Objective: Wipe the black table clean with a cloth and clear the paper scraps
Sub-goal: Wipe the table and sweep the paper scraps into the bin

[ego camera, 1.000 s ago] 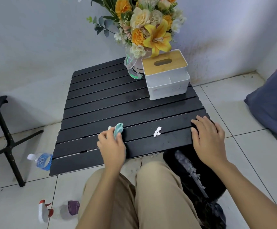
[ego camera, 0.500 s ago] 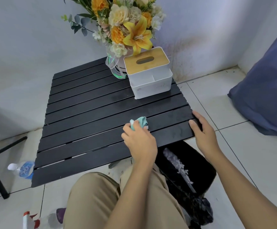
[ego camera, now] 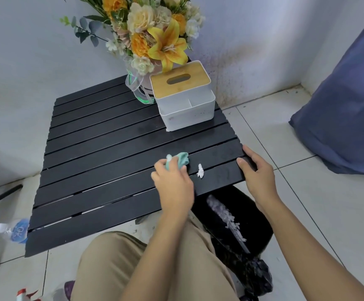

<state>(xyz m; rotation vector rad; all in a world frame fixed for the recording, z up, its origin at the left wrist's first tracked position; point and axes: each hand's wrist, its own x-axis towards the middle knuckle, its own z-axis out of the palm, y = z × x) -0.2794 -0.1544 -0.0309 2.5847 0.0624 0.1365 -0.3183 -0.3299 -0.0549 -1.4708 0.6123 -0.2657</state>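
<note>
The left hand (ego camera: 173, 185) grips a bunched teal cloth (ego camera: 182, 159) against the black slatted table (ego camera: 111, 148), near its right front part. A white paper scrap (ego camera: 200, 171) lies just beside the cloth – apart from it. The right hand (ego camera: 257, 173) clasps the table's right edge, thumb on top. A black-lined bin (ego camera: 241, 216) sits below that corner – a tissue box (ego camera: 182, 98) stands farther back.
</note>
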